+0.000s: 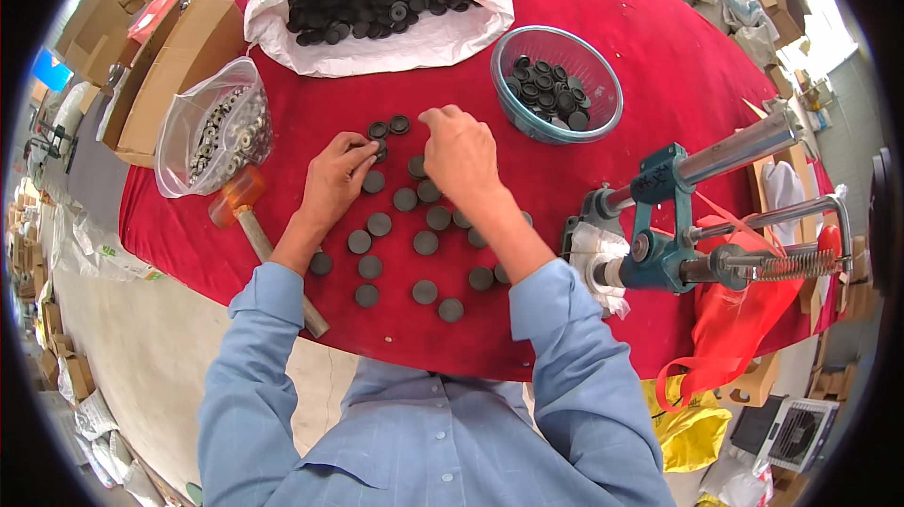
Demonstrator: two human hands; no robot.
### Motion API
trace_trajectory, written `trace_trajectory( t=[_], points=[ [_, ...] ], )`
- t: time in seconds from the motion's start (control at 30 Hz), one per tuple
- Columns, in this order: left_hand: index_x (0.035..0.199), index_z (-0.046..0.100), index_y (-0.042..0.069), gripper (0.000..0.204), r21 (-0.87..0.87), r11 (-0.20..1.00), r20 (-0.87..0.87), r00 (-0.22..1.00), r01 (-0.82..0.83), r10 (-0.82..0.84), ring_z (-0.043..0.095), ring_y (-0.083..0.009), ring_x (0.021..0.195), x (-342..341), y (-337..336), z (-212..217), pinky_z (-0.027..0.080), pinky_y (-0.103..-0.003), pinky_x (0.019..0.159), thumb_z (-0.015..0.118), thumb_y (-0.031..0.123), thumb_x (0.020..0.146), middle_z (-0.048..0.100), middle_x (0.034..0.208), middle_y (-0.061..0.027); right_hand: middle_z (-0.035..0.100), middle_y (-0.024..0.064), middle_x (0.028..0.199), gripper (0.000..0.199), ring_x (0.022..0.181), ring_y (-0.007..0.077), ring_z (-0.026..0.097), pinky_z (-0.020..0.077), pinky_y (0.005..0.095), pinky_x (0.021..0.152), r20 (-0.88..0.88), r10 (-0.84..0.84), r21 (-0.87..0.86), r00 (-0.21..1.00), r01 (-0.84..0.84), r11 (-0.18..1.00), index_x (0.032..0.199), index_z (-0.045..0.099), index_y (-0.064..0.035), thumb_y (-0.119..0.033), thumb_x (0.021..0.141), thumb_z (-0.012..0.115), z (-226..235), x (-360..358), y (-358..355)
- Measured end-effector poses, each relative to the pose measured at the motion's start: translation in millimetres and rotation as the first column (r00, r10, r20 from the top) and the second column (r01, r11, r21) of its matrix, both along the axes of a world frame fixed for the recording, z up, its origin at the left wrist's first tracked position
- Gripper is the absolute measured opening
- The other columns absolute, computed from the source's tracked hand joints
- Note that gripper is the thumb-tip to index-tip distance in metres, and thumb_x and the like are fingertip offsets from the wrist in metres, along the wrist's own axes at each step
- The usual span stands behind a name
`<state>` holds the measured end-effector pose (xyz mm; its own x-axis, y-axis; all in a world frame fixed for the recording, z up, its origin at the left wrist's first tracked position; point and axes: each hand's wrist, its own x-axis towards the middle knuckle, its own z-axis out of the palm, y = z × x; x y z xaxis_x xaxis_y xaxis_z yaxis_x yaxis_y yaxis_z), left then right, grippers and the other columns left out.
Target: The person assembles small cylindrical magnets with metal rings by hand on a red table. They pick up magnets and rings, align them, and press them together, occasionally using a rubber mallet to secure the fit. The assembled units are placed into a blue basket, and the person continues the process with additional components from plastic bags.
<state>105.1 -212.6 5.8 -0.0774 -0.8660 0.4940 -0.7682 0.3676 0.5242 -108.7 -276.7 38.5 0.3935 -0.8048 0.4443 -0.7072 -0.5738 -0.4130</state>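
Close Work at a Red-Cloth-Covered Surface (565, 177)

Brown cardboard boxes (99, 32) crowd the room at upper left. At the frame's centre, the left hand (334, 177) has its fingers pinched on a round black plastic-looking cap (380, 150), near similar scattered discs (379, 224). The right hand's (459, 157) fingers bunch together; whether they grip anything cannot be told.
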Motion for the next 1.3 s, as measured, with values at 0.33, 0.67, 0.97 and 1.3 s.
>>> trace_trajectory(
  t=[0.33,0.67,0.97,1.3],
  points=[
    [0.134,0.069,0.003,0.048,0.03,0.994,0.251,0.962,0.103,-0.107,0.07,-0.0348,0.118,7.7,16.7,-1.3,0.061,-0.043,0.095,0.062,-0.01,0.088,0.067,0.136,-0.0162,0.069,0.0152,0.102,0.021,0.097,0.0379,0.072,0.0567,0.0515,0.082,-0.059,0.146,-0.058,0.987,-0.15,0.987,0.105,0.077,-0.0062,-0.018,0.088,0.08,-43.1,33.1,-47.3],
    [0.137,0.065,-0.003,0.058,0.041,0.991,0.416,0.9,0.126,-0.131,0.067,-0.0374,0.123,6.1,18.0,-0.7,0.061,-0.044,0.099,0.061,-0.013,0.079,0.063,0.144,-0.0201,0.074,0.0154,0.089,0.02,0.087,0.0365,0.074,0.0578,0.0477,0.079,0.335,0.062,0.221,0.94,-0.143,0.965,0.103,0.075,-0.0049,-0.01,0.084,0.08,0.4,0.8,-36.8],
    [0.132,0.068,-0.002,0.048,0.044,0.993,0.314,0.942,0.107,-0.115,0.069,-0.0392,0.118,2.4,14.4,2.5,0.061,-0.045,0.098,0.06,-0.012,0.085,0.067,0.136,-0.0195,0.072,0.0126,0.096,0.014,0.087,0.0369,0.073,0.0584,0.0466,0.078,0.151,0.067,0.075,0.986,-0.079,0.994,0.099,0.076,-0.0054,-0.005,0.085,0.078,-15.8,-54.7,7.7],
    [0.128,0.071,0.001,0.034,0.068,0.992,0.053,0.994,-0.102,0.099,0.07,-0.0382,0.107,16.5,-25.8,-1.2,0.057,-0.044,0.089,0.069,0.005,0.095,0.068,0.124,-0.0182,0.072,0.0078,0.101,0.012,0.097,0.0303,0.068,0.0564,0.0436,0.086,-0.042,0.042,-0.1,0.998,-0.046,0.994,0.1,0.075,-0.0057,-0.006,0.088,0.073,-33.7,-66.8,33.7]
  ],
)
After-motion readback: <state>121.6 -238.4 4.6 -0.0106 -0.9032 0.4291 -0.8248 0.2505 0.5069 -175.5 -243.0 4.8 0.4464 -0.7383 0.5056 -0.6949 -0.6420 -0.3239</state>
